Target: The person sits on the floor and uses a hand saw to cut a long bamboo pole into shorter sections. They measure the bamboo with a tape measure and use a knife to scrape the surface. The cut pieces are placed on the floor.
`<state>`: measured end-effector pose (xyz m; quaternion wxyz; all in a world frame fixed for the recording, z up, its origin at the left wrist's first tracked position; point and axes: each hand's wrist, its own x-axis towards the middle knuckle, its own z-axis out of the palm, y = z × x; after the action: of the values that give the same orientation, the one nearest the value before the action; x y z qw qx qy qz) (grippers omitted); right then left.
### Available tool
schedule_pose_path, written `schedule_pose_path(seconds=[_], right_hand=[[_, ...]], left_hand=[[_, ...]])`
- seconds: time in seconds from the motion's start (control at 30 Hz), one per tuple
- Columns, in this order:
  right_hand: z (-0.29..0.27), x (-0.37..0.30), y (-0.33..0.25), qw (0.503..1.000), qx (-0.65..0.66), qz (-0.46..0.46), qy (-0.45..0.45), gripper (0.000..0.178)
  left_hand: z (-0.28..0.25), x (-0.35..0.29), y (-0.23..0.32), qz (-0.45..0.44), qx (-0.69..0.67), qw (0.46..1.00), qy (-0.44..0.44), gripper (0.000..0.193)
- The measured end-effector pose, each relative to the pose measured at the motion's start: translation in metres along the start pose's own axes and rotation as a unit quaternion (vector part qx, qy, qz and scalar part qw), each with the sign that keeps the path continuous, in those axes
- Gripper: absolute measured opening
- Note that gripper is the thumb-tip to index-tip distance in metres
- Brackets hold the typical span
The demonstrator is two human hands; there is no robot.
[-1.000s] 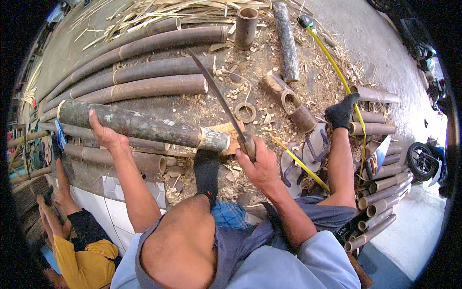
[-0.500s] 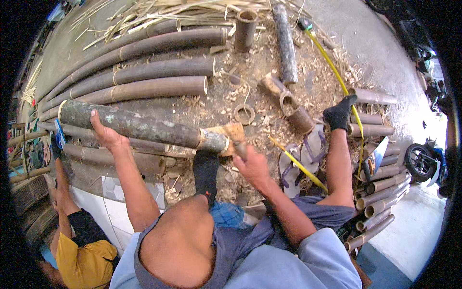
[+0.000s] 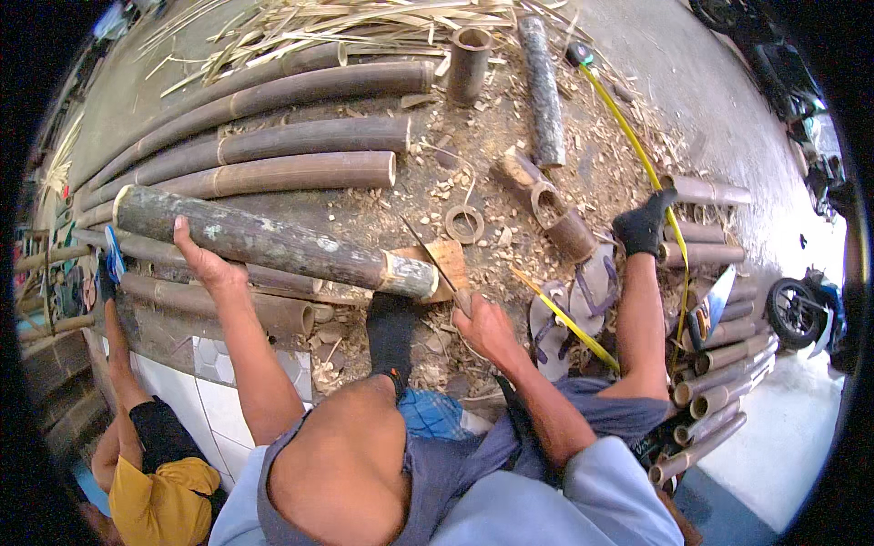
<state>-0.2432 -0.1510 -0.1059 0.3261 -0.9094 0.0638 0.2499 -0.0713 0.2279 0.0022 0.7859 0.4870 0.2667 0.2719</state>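
My left hand [image 3: 217, 264] grips a dark, mottled bamboo pole [image 3: 255, 232] from below, its thumb up along the near side. The pole slants across in front of me, and its right end is pared to a pale band. In my right hand [image 3: 487, 326], closed round a handle, is a knife [image 3: 432, 257] with a long thin blade pointing up and to the left, just off that pale end. A flat piece of wood [image 3: 446, 261] lies behind the pole's end. My black-socked foot [image 3: 390, 332] is beneath the pole.
Long bamboo poles [image 3: 300, 136] lie at the left. Beyond are pale strips [image 3: 364, 18], short bamboo pieces [image 3: 469, 68] and a mottled pole [image 3: 543, 91]. A yellow tape measure [image 3: 633, 132], sandals [image 3: 551, 328] and stacked bamboo [image 3: 719, 396] are at right. A person in yellow [image 3: 164, 496] sits at left.
My right hand has shifted slightly right and down with the knife, whose blade now shows clearly instead of blurred. My left hand keeps its grip on the bamboo pole.
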Motion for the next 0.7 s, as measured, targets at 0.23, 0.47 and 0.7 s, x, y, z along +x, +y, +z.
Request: schedule_pose_path(seconds=[0.23,0.47,0.7], right_hand=[[-0.017,-0.012,-0.007,0.996,0.050,-0.023,0.075,0.045],[-0.028,-0.002,-0.035,0.986,0.044,-0.106,0.118,0.052],[-0.032,-0.007,-0.038,0.997,0.041,-0.037,0.060,0.057]], left_hand=[[-0.003,0.003,-0.005,0.042,-0.037,0.997,0.059,0.070],[-0.002,0.012,-0.014,0.099,0.046,0.992,0.069,0.067],[-0.003,0.019,-0.017,0.102,0.039,0.991,0.076,0.062]])
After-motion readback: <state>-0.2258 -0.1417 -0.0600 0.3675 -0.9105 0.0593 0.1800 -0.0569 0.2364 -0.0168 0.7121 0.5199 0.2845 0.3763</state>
